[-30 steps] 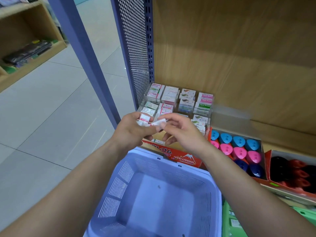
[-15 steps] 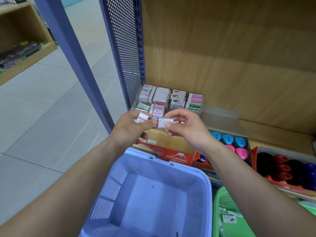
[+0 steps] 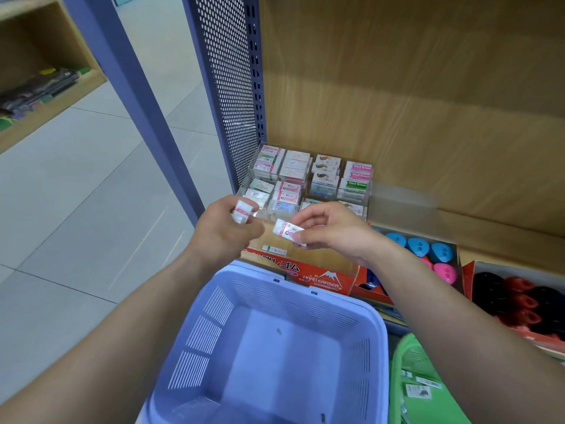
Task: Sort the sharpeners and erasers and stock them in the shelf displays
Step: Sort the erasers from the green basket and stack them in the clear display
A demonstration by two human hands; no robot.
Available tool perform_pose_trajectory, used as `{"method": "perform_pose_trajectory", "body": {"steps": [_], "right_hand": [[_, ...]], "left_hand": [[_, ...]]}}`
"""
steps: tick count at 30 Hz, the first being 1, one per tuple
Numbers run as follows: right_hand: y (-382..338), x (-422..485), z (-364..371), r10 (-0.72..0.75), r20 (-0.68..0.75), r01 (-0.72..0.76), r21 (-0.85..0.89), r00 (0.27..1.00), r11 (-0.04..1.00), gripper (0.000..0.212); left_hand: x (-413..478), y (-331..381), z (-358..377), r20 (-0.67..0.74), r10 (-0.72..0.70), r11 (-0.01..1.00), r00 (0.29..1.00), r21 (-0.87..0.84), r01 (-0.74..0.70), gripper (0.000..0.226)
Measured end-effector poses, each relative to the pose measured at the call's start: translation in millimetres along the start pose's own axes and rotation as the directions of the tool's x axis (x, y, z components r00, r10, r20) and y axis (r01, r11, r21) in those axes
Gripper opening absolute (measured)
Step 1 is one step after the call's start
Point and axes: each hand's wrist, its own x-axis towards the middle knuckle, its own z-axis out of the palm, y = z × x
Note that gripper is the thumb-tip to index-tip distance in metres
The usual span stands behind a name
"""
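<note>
My left hand (image 3: pixel 224 232) grips a few small wrapped erasers (image 3: pixel 242 211) with pink bands. My right hand (image 3: pixel 331 229) pinches a single wrapped eraser (image 3: pixel 287 231) between thumb and fingers, a little apart from the left hand. Both hands hover over the red "Hard Eraser" box (image 3: pixel 321 278) on the shelf. Behind them stands a clear display (image 3: pixel 308 182) packed with rows of erasers. To the right, a box holds blue and pink sharpeners (image 3: pixel 428 255), and another box holds black and red sharpeners (image 3: pixel 526 298).
A blue plastic basket (image 3: pixel 275 347) sits below my arms. A green basket (image 3: pixel 419 387) with a few small items lies at its right. A perforated blue shelf side (image 3: pixel 227 87) and a blue post (image 3: pixel 134 96) stand at the left; tiled floor beyond.
My right hand has drawn one eraser away from the bunch in my left hand and moved to the right; the two hands now stand apart.
</note>
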Motion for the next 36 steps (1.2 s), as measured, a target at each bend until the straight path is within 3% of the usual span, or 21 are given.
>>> {"method": "perform_pose_trajectory", "body": {"steps": [5, 10, 15, 18, 23, 26, 28, 30, 32, 36], "right_hand": [[25, 39, 15, -0.082, -0.160, 0.020, -0.352, 0.984, 0.936, 0.010], [53, 79, 39, -0.151, -0.234, -0.020, -0.601, 0.960, 0.799, 0.018], [63, 84, 49, -0.190, -0.214, -0.063, -0.805, 0.958, 0.590, 0.008], [64, 84, 48, -0.165, -0.121, -0.021, -0.862, 0.979, 0.506, 0.021], [53, 76, 37, -0.078, 0.002, 0.044, -0.834, 0.997, 0.550, 0.034], [43, 59, 33, -0.159, -0.040, 0.076, -0.747, 0.986, 0.661, 0.030], [32, 43, 30, -0.250, -0.107, 0.137, -0.601, 0.962, 0.787, 0.022], [17, 23, 28, -0.282, -0.154, 0.216, -0.344, 0.947, 0.914, 0.016], [2, 3, 27, -0.296, -0.154, 0.267, -0.184, 0.943, 0.946, 0.014], [-13, -20, 24, -0.298, -0.131, 0.287, -0.094, 0.946, 0.953, 0.008]], "left_hand": [[2, -16, -20, -0.036, -0.063, 0.991, 0.997, 0.117, 0.066, 0.013], [3, -21, -26, -0.037, -0.066, 0.980, 0.997, 0.184, 0.072, 0.014], [6, -16, -24, -0.040, -0.054, 0.982, 0.998, 0.178, 0.061, 0.016], [8, -15, -21, -0.031, -0.081, 0.976, 0.996, 0.202, 0.086, 0.015], [7, -11, -15, -0.014, -0.119, 0.979, 0.993, 0.164, 0.119, 0.027], [4, -7, -11, 0.012, -0.121, 0.981, 0.993, 0.152, 0.118, 0.029], [3, -4, -8, 0.048, -0.103, 0.984, 0.994, 0.154, 0.094, 0.027], [1, -1, -5, 0.081, -0.068, 0.989, 0.994, 0.138, 0.057, 0.023], [-1, 3, -1, 0.114, -0.037, 0.995, 0.993, 0.098, 0.026, 0.019], [-11, 17, 8, 0.190, 0.034, 0.998, 0.981, 0.049, -0.044, 0.020]]}}
